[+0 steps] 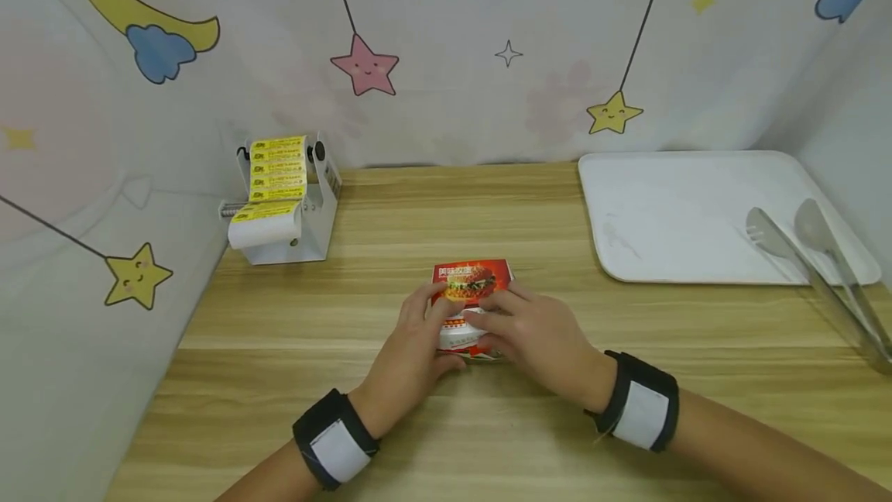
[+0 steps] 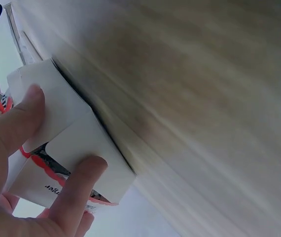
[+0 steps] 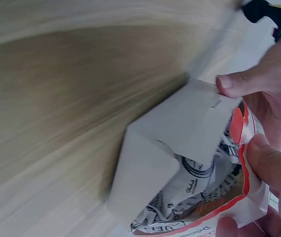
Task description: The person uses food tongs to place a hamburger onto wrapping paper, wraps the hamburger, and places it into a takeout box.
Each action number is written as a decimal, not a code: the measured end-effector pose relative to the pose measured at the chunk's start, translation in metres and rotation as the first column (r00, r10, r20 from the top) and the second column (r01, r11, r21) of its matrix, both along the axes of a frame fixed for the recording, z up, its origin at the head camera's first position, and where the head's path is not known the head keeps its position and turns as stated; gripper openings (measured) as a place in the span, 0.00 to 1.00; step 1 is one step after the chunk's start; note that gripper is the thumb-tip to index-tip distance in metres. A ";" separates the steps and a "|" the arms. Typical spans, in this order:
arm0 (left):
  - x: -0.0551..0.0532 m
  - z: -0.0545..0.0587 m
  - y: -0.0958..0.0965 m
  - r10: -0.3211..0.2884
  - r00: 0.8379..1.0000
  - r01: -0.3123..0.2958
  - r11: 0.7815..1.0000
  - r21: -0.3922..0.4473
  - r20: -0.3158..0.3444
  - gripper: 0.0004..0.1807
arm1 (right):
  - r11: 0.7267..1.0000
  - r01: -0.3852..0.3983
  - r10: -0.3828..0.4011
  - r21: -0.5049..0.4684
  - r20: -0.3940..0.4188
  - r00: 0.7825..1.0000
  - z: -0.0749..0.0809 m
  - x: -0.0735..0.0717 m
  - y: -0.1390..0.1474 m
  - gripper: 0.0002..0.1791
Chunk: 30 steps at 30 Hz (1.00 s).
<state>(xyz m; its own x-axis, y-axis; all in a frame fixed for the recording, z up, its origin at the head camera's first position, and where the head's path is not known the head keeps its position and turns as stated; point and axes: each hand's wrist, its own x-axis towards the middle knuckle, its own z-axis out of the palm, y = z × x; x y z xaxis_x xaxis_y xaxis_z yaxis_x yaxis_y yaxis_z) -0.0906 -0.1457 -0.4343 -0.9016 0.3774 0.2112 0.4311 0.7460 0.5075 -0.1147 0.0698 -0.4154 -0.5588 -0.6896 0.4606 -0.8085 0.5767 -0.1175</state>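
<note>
A red and white cardboard burger box (image 1: 481, 268) stands on the table with its printed lid on top. My left hand (image 1: 413, 338) grips its left side, the thumb low at the near wall and the fingers over the lid. From the right, my right hand (image 1: 547, 331) holds the lid's near part, its thumb at the red-edged flap (image 3: 236, 124) in the right wrist view. The front gapes there, and a wrapper of printed paper (image 3: 190, 182) shows inside. White side panels of the box (image 2: 54, 98) appear under my left fingers in the left wrist view.
A label dispenser (image 1: 317, 219) with a roll of yellow labels (image 1: 277, 169) stands at the back left. A white tray (image 1: 669, 215) lies at the back right, with metal tongs (image 1: 846, 273) across its right edge. A patterned cloth wall (image 1: 453, 122) closes off the back.
</note>
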 end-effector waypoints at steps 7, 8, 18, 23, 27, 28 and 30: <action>0.000 0.000 -0.001 0.006 1.000 -0.006 1.000 0.018 -0.011 0.40 | 0.998 -0.017 0.022 -0.054 0.081 0.996 0.008 0.000 -0.001 0.17; -0.001 0.000 -0.001 0.010 1.000 -0.010 1.000 0.020 -0.015 0.40 | 0.998 -0.022 0.027 -0.063 0.085 0.996 0.009 0.000 -0.001 0.17; -0.001 -0.001 0.001 0.001 1.000 -0.001 1.000 -0.027 -0.003 0.37 | 0.998 -0.018 0.025 -0.057 0.112 0.993 0.004 0.003 0.002 0.18; 0.002 0.000 0.002 -0.016 0.999 0.020 0.996 -0.087 0.046 0.34 | 1.000 -0.023 0.022 0.020 0.061 0.998 -0.002 0.008 0.008 0.22; 0.002 -0.001 0.002 -0.017 1.000 0.019 0.995 -0.095 0.025 0.34 | 0.997 -0.019 0.020 0.081 -0.012 1.000 -0.006 0.012 0.009 0.26; 0.002 -0.002 0.001 -0.019 1.000 0.021 0.995 -0.098 0.012 0.34 | 0.996 -0.022 0.024 0.086 -0.025 0.999 -0.007 0.013 0.010 0.26; 0.001 -0.003 0.001 -0.025 1.000 0.024 0.995 -0.102 -0.007 0.35 | 0.995 -0.037 0.041 0.090 -0.034 0.999 -0.010 0.012 0.012 0.27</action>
<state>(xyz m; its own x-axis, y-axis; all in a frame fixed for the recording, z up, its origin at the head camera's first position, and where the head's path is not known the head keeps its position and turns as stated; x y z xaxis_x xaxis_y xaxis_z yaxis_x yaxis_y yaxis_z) -0.0896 -0.1445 -0.4372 -0.8902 0.4193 0.1783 0.4539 0.7828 0.4256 -0.1022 0.0814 -0.4252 -0.5151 -0.7497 0.4154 -0.8333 0.5515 -0.0378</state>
